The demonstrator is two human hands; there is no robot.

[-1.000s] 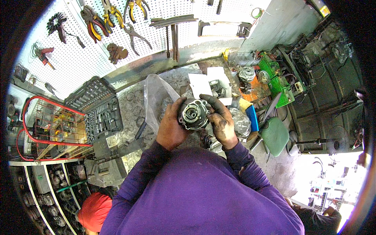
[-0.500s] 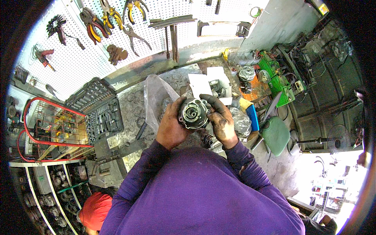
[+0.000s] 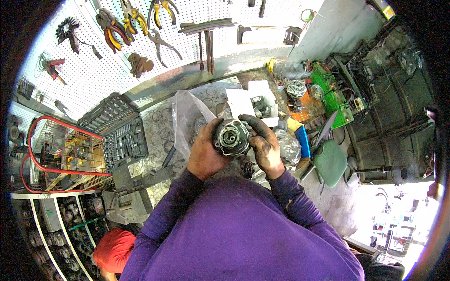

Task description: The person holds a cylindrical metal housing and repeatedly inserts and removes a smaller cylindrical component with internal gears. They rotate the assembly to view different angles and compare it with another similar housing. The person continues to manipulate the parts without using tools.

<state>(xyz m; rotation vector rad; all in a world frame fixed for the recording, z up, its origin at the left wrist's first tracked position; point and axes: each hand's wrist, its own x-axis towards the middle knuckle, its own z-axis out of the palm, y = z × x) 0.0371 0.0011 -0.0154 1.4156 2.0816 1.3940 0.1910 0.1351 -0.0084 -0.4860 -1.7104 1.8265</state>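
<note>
A round grey metal motor housing [image 3: 231, 137] with a dark circular opening is held up over the workbench between both hands. My left hand [image 3: 204, 151] grips its left side. My right hand [image 3: 263, 144], blackened with grease, wraps its right side with fingers over the top edge. Both purple sleeves come up from the lower edge. Behind the part lie a clear plastic bag [image 3: 186, 115] and an opened white cardboard box [image 3: 253, 99] with a dark part in it.
An open socket set case [image 3: 120, 134] lies at the left of the workbench [image 3: 157, 133]. Pliers and other tools hang on the white pegboard [image 3: 93, 65]. A green stool [image 3: 331, 161] stands right. A person in red [image 3: 114, 250] is at lower left.
</note>
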